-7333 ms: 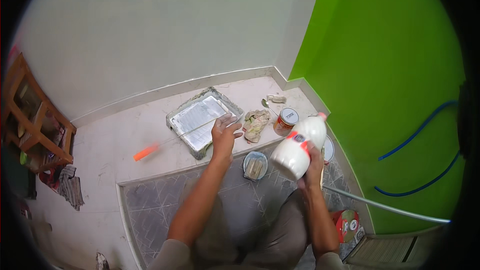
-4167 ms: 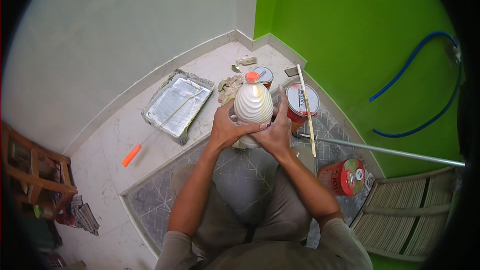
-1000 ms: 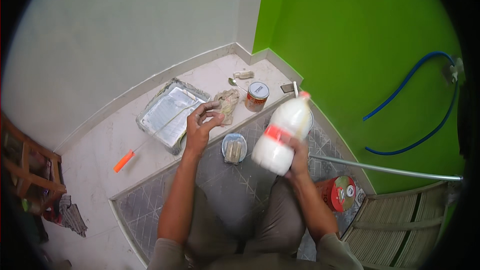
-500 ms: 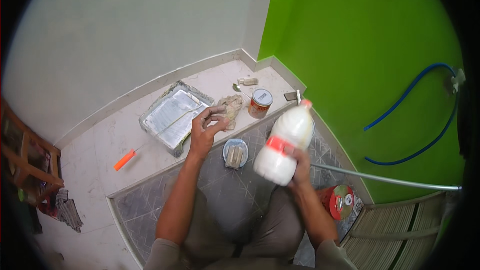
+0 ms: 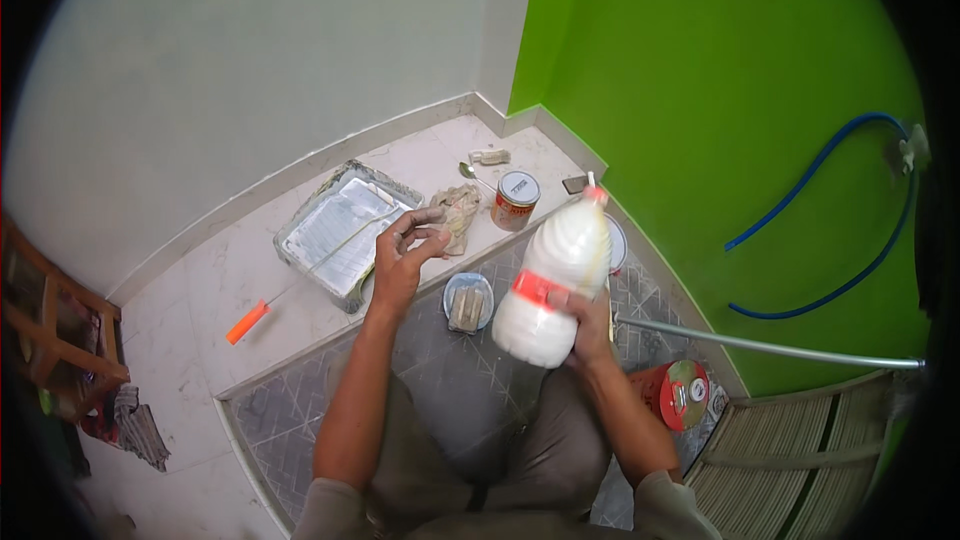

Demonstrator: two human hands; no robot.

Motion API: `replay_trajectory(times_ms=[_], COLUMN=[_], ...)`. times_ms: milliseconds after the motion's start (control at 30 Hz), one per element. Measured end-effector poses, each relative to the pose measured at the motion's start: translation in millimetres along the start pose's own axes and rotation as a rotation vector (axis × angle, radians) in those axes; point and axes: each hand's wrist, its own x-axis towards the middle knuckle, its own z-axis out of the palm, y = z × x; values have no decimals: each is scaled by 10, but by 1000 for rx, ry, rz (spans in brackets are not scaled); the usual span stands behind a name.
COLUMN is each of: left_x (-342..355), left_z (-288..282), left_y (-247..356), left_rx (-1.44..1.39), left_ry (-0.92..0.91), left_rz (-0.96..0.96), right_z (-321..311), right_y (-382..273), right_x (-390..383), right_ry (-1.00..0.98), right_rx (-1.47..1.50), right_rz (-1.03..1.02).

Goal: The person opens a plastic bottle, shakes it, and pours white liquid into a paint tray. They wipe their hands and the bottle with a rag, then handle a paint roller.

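My right hand (image 5: 585,325) grips a large white plastic bottle (image 5: 555,255) with a red band and red neck, tilted with its top toward the back right. My left hand (image 5: 408,250) is raised left of it, fingers loosely curled apart, nothing visible in them, in front of a crumpled rag (image 5: 458,205). Behind it on the pale tiled step (image 5: 190,330) are a paint tray (image 5: 330,225) with a long-handled, orange-gripped roller (image 5: 247,320), a small lidded can (image 5: 515,210) and a spoon (image 5: 467,169). A small blue dish (image 5: 467,305) with greyish blocks sits below, between my hands.
A green wall (image 5: 720,60) at right carries blue hoses (image 5: 820,312). A metal pole (image 5: 770,345) crosses low right, above a red can (image 5: 682,395) and a slatted panel (image 5: 780,450). A larger lidded can (image 5: 616,240) hides behind the bottle. A wooden shelf unit (image 5: 60,330) stands left.
About four seconds ago both hands held the bottle upright; since then my left hand has let go and moved left. In the last second the bottle shifted slightly left and down.
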Motion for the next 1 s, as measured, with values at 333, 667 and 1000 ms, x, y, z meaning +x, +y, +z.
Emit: replay_trajectory(times_ms=[333,667,1000], left_x=[-50,-41,30], left_z=[52,-53,1], left_y=[76,15,-53], left_rx=[-68,14,-26], left_ry=[16,31,-8], left_rz=[29,-19,8], right_z=[-219,75,179], right_y=[113,122,6], right_x=[367,152,110], right_ry=[92,97,-64], right_rx=[275,257,159], right_rz=[255,310,157])
